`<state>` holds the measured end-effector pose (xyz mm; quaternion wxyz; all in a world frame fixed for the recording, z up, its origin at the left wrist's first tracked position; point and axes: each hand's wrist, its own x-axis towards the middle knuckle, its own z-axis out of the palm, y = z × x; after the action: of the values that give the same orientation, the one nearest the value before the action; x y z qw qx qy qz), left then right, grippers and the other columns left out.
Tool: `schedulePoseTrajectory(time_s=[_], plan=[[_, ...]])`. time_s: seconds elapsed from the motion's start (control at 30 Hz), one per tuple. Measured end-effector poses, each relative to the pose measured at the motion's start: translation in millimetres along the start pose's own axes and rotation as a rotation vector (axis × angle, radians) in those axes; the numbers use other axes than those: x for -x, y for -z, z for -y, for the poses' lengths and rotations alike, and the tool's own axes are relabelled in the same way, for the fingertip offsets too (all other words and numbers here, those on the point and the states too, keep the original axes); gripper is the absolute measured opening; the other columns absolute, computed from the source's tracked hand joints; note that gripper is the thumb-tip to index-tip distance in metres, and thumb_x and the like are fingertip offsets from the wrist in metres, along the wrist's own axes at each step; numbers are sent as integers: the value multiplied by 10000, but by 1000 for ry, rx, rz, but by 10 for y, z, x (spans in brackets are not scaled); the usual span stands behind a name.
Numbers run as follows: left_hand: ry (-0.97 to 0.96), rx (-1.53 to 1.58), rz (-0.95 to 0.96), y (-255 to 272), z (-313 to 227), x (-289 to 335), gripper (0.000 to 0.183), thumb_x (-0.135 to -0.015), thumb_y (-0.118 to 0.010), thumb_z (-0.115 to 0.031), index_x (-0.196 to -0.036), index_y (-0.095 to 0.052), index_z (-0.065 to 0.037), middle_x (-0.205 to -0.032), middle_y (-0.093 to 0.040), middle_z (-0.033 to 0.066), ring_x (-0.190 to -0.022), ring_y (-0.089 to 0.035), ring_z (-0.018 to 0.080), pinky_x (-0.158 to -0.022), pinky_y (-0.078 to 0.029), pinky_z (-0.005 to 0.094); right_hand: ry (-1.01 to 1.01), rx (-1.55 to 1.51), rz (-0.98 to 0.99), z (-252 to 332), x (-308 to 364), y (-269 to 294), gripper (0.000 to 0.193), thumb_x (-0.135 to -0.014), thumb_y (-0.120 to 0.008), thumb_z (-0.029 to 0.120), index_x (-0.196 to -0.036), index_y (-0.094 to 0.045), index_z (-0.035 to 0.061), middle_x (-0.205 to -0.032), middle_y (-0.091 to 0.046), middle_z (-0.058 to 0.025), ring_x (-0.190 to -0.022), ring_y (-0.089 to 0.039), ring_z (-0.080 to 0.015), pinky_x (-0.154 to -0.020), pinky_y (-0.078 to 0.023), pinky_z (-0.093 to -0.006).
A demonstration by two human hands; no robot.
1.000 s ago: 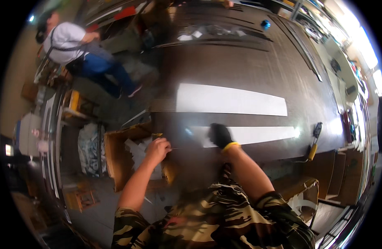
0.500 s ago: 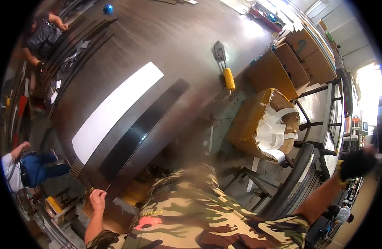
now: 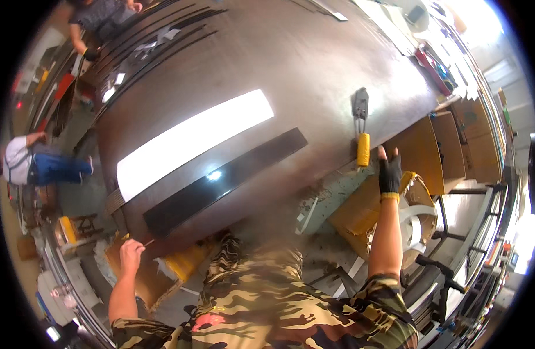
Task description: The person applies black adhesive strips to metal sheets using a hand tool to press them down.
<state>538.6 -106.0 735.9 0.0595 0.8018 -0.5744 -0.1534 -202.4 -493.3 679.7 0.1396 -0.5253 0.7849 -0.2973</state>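
My bare left hand (image 3: 131, 254) is closed at the near left corner of the dark table, pinching a thin, short stick-like thing (image 3: 149, 242) whose kind I cannot make out. My right hand (image 3: 389, 170), in a black fingerless glove with a yellow cuff, is raised with its fingers apart and nothing in it. Just left of it lies a tool (image 3: 363, 149) with a yellow-wrapped handle, two thin rods and a dark flat head. A long black strip (image 3: 238, 174) lies along the near side of the table. Beyond it rests a wider, slightly curved white strip (image 3: 192, 142).
Below my right hand, a torn cardboard box (image 3: 351, 212) holds white offcuts. More cardboard boxes (image 3: 415, 148) stand at the table's right edge. Long dark strips (image 3: 163, 64) lie at the far left, beside a person (image 3: 102, 20). Another person (image 3: 52, 163) walks on the left.
My right hand has swung from far right in toward the table edge beside the yellow-handled tool. The view has turned. My left hand stays near the table corner; both strips lie as before.
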Motion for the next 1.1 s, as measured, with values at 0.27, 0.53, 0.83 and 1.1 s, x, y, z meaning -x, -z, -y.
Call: schedulePoseTrajectory(time_s=[0.27,0.53,0.83,1.1], plan=[[-29,51,-120,6,424,251,266,-673,-790,-43,-908,-669,-15,-942,-639,127,-941,-615,341,-826,-503,420,189,311,216,290,-49,-541,357,-857,-717,359,-981,-649,31,-957,-704,-202,-845,-685,-393,-719,-523,-441],[-137,281,-211,-141,785,292,72,-793,-711,-62,-827,-676,-10,-830,-643,117,-827,-641,313,-734,-520,396,264,-206,505,789,2371,-723,316,-941,-691,334,-970,-556,50,-686,-569,-50,-592,-530,-164,-538,-435,-332],[-244,216,-271,-206,936,325,55,-801,-690,-36,-843,-668,-7,-825,-637,130,-827,-629,327,-728,-517,417,652,198,1131,2900,4388,-998,370,-911,-667,267,-1197,-591,46,-961,-723,-194,-879,-700,-398,-755,-541,-469],[-216,223,-266,-128,830,330,21,-794,-674,-26,-808,-666,-12,-810,-627,130,-827,-624,332,-737,-520,413,367,74,574,982,1599,-695,268,-972,-635,312,-952,-576,51,-647,-608,-85,-530,-580,-212,-485,-453,-371]])
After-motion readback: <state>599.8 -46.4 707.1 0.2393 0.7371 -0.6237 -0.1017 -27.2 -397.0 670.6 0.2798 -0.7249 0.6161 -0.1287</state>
